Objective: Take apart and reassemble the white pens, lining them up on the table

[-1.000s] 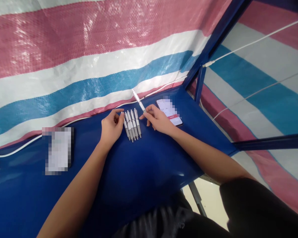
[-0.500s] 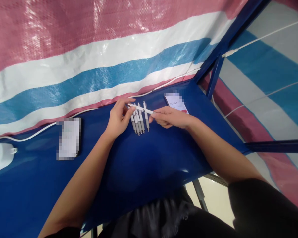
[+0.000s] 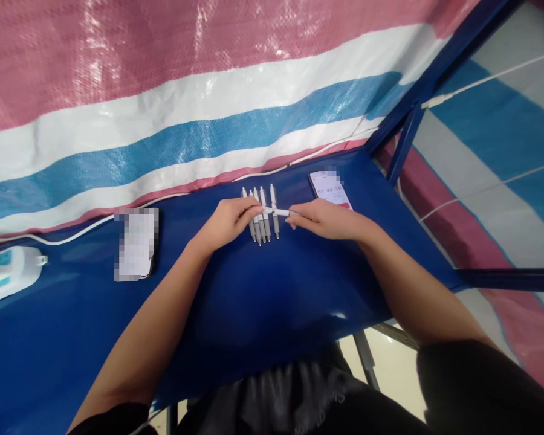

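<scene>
A white and grey pen (image 3: 281, 212) is held level between my two hands, above other pens. My left hand (image 3: 234, 221) pinches its left end, and my right hand (image 3: 321, 219) grips the grey right end. Beneath it, several similar pens (image 3: 260, 231) lie side by side on the blue table, pointing toward me. One more pen (image 3: 276, 227) lies slightly apart at their right. Part of these pens is covered by the held pen and my left fingers.
A phone (image 3: 330, 190) showing a timer lies behind my right hand. Further left are a blurred-out phone-like object (image 3: 138, 244) and a white power strip (image 3: 13, 272). A white cable (image 3: 72, 240) runs along the back edge of the blue table (image 3: 272, 296), below a striped sheet (image 3: 163, 145).
My left hand has moved from an open-fingered hold to a closed pinch on the pen's end. The held pen has turned from slanting to nearly level. The view has shifted slightly.
</scene>
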A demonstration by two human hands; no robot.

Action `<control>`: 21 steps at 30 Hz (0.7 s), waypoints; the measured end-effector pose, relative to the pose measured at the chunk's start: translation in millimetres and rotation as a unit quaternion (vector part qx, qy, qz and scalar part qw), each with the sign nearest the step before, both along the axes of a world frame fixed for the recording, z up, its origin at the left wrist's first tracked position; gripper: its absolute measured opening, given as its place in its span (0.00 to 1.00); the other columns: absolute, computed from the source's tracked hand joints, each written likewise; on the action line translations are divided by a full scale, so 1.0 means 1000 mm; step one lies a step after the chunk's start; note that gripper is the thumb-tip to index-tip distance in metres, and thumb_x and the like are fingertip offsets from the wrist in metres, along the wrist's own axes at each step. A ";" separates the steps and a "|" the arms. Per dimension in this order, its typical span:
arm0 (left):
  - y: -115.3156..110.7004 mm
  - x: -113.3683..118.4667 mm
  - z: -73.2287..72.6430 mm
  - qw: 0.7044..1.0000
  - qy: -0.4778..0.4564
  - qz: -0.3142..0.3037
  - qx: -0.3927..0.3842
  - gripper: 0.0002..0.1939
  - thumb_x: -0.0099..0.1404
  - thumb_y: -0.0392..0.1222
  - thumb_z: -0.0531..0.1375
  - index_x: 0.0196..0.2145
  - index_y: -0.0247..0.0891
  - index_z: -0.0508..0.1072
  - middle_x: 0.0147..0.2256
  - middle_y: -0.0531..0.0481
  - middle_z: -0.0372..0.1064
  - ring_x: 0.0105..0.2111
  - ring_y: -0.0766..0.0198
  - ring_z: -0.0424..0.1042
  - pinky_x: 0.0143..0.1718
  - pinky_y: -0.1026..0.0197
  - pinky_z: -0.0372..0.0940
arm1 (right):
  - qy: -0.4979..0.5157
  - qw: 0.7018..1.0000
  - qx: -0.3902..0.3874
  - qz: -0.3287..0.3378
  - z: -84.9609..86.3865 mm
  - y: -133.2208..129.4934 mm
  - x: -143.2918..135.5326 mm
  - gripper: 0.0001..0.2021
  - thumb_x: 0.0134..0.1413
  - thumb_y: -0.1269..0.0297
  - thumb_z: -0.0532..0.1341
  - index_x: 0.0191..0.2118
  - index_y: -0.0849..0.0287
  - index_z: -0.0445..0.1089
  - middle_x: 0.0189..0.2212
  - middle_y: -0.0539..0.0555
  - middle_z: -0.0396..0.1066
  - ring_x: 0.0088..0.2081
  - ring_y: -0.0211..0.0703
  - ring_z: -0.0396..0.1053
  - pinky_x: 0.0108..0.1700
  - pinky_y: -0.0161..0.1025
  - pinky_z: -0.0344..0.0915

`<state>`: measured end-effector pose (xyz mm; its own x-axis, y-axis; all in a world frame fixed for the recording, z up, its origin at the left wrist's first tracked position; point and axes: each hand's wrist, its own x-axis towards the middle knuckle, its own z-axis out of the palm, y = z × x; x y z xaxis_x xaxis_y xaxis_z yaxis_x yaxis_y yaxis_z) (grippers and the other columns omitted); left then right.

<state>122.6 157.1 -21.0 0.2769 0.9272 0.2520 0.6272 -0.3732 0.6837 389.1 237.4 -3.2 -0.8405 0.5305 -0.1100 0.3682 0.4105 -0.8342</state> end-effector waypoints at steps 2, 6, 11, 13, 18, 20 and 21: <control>0.002 0.000 -0.005 0.999 -0.023 0.024 -0.002 0.24 0.80 0.59 0.55 0.38 0.39 0.79 0.29 0.50 0.73 0.28 0.62 0.68 0.34 0.60 0.63 | 0.006 0.996 0.067 -0.054 0.000 -0.002 -0.002 0.16 0.71 0.53 0.63 0.34 0.57 0.74 0.25 0.49 0.69 0.29 0.41 0.65 0.36 0.38 0.55; 0.004 0.001 -0.013 0.997 -0.055 0.056 -0.004 0.24 0.78 0.61 0.57 0.36 0.39 0.79 0.28 0.51 0.72 0.28 0.63 0.67 0.35 0.60 0.63 | 0.028 0.991 0.082 -0.102 -0.005 0.001 -0.002 0.21 0.76 0.51 0.55 0.33 0.57 0.73 0.26 0.50 0.68 0.31 0.43 0.66 0.39 0.40 0.57; 0.005 -0.002 -0.022 0.993 -0.081 0.086 -0.013 0.25 0.77 0.62 0.57 0.36 0.38 0.80 0.30 0.49 0.75 0.29 0.62 0.68 0.36 0.59 0.65 | 0.079 0.983 0.075 -0.146 -0.011 0.003 -0.003 0.17 0.64 0.46 0.69 0.40 0.56 0.71 0.35 0.52 0.74 0.32 0.42 0.65 0.37 0.39 0.60; 0.005 -0.002 -0.024 0.992 -0.089 0.094 -0.010 0.26 0.77 0.63 0.57 0.36 0.38 0.80 0.30 0.49 0.76 0.30 0.62 0.69 0.37 0.59 0.66 | 0.070 0.983 0.057 -0.157 -0.011 0.002 -0.004 0.22 0.70 0.41 0.61 0.36 0.56 0.71 0.31 0.52 0.74 0.31 0.42 0.65 0.37 0.39 0.61; 0.005 -0.001 -0.025 0.988 -0.105 0.110 0.011 0.23 0.76 0.61 0.60 0.37 0.38 0.81 0.32 0.49 0.78 0.31 0.63 0.71 0.37 0.60 0.65 | 0.103 0.981 0.019 -0.165 -0.016 0.003 -0.006 0.21 0.67 0.41 0.65 0.37 0.55 0.71 0.29 0.51 0.71 0.30 0.42 0.64 0.36 0.39 0.61; 0.004 0.000 -0.022 0.988 -0.102 0.117 0.023 0.23 0.76 0.61 0.60 0.37 0.38 0.81 0.32 0.48 0.78 0.30 0.63 0.70 0.36 0.60 0.65 | 0.142 0.974 -0.003 -0.174 -0.018 0.004 -0.006 0.19 0.64 0.43 0.69 0.40 0.55 0.71 0.31 0.50 0.71 0.30 0.41 0.64 0.35 0.39 0.61; 0.003 0.000 -0.020 0.988 -0.098 0.119 0.027 0.24 0.76 0.61 0.59 0.36 0.38 0.81 0.31 0.49 0.77 0.30 0.63 0.70 0.36 0.60 0.64 | 0.156 0.972 -0.010 -0.178 -0.018 0.004 -0.007 0.18 0.64 0.44 0.70 0.40 0.54 0.71 0.32 0.50 0.71 0.30 0.40 0.64 0.35 0.39 0.62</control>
